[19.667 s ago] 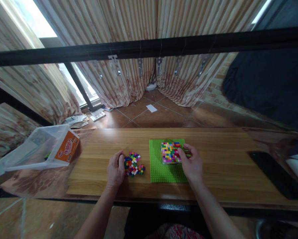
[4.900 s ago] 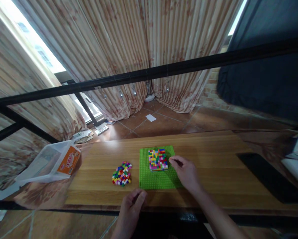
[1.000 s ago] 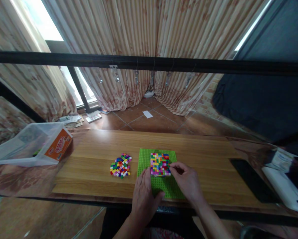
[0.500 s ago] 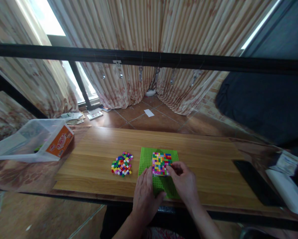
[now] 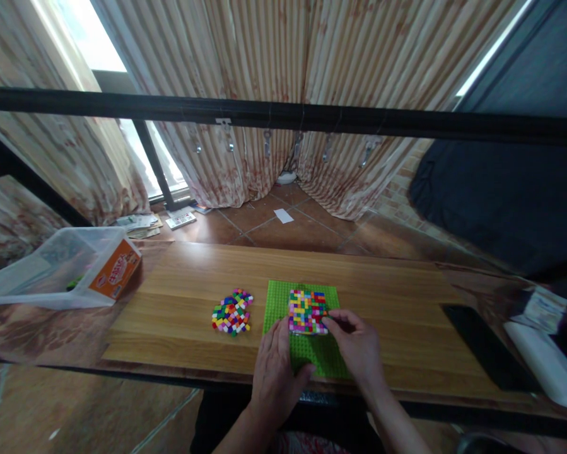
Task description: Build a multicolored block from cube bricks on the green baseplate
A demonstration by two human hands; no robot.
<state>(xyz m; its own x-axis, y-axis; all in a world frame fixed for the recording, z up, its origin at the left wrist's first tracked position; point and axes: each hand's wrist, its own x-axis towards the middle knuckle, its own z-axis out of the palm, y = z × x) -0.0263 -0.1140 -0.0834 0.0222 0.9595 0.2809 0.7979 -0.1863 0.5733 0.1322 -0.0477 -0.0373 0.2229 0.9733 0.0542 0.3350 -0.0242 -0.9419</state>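
Striped curtains across top and centre. Bright window upper left. Black bar spanning frame's width. Brown tiled floor mid-frame. Brick-patterned wall right of centre, dark blue cloth upper right. Wooden tabletop lower middle, glare near far left corner.

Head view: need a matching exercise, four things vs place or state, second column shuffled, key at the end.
1. loose bricks
2. brick block
3. plastic bin
4. right hand

A. far left, orange label on its end
B. at the block's right edge
C. heaped on the wooden board
D. on the green baseplate, many colours in a rectangle

Pairs: 1-C, 2-D, 3-A, 4-B
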